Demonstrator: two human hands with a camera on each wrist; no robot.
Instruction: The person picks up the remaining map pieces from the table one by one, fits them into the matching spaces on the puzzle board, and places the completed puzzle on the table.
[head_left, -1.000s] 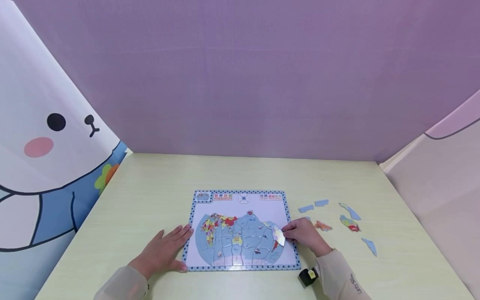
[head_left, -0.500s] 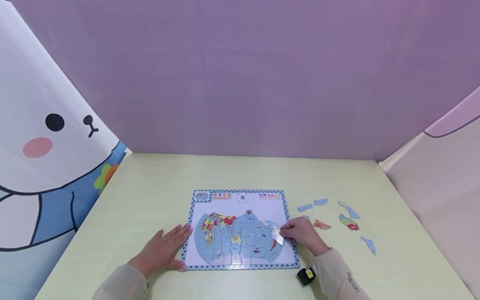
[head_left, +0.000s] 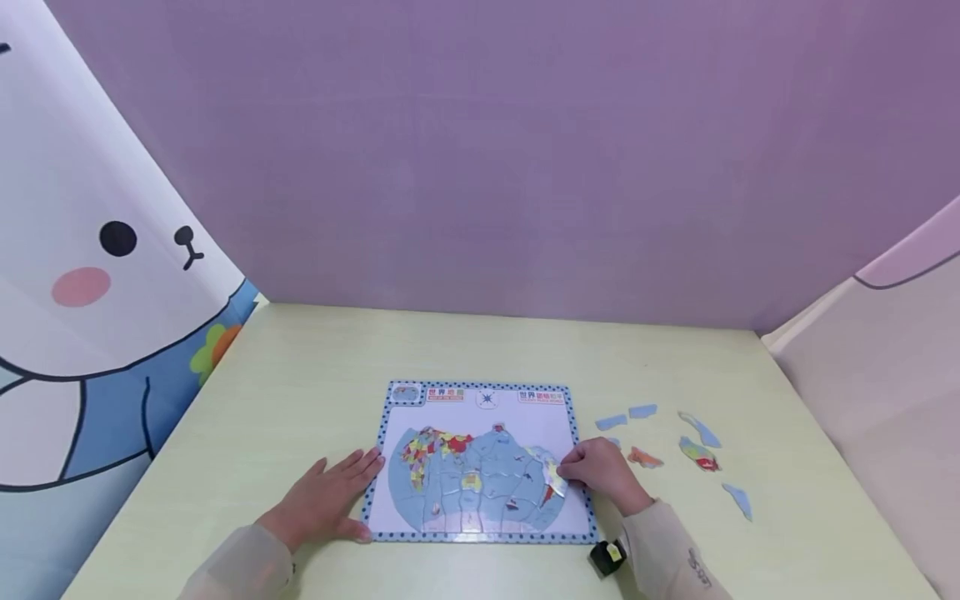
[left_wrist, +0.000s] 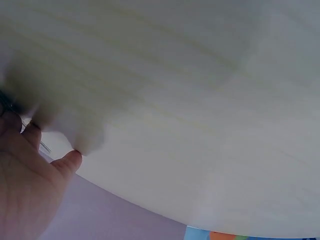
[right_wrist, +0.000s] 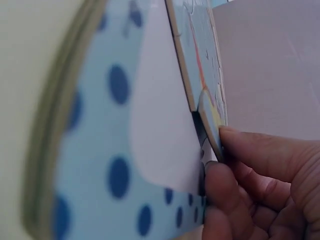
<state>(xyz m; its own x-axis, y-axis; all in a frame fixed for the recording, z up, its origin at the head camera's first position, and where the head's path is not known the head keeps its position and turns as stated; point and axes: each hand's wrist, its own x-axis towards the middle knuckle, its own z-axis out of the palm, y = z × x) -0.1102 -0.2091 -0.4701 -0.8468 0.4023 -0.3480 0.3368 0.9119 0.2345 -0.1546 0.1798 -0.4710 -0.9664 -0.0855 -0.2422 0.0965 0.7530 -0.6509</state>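
Observation:
A map puzzle board (head_left: pixel 525 421) with a blue dotted border lies on the table, its assembled map pieces (head_left: pixel 487 492) forming a blue area with coloured land. My left hand (head_left: pixel 322 504) rests with extended fingers on the board's left edge; in the left wrist view the left hand (left_wrist: pixel 32 175) shows at the left. My right hand (head_left: pixel 603 472) is at the map's right side. The right wrist view shows the right hand (right_wrist: pixel 265 180) pinching a thin piece (right_wrist: pixel 211 127) between thumb and finger, tilted against the neighbouring pieces.
Several loose pieces lie right of the board, among them an orange one (head_left: pixel 645 457), a green and red one (head_left: pixel 699 454) and a blue one (head_left: pixel 738 501). A small black object (head_left: pixel 606 558) sits beside the right sleeve. A purple backdrop (head_left: pixel 480 167) stands behind the table.
The piece in my right hand has shifted slightly left and lies lower against the map. My left hand stays on the board's edge. The head view has tilted slightly.

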